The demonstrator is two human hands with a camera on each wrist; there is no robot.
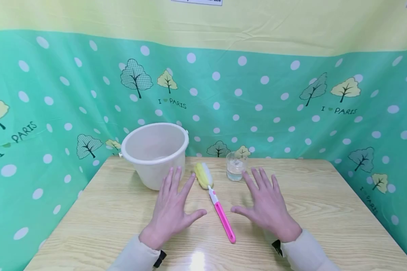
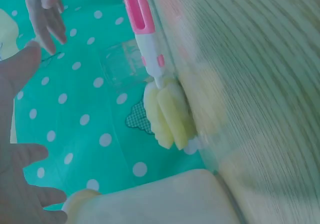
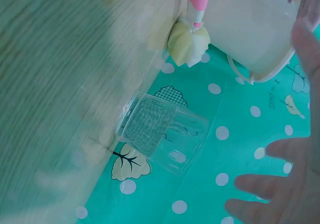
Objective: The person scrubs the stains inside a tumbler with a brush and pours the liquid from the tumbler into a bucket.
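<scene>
On the wooden table [image 1: 325, 226] stands the white bucket [image 1: 149, 173], upright; the left hand [image 1: 171, 209] is on its near side, the right hand [image 1: 268, 205] well to its right, both with fingers extended and gripping nothing. The sponge brush [image 1: 214, 197] lies just right of the bucket, the glass [image 1: 235, 171] farther right. This looks like a ready stage before any grasp; the next move probably calls for fingers curling round the brush.

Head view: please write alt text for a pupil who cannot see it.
A left hand and right hand, fingers spread, hover over a wood-grain table, with a pink-handled sponge brush lying between them. Beyond stand a white bucket, left, and a glass of clear liquid, right, before a green polka-dot cloth.
</scene>
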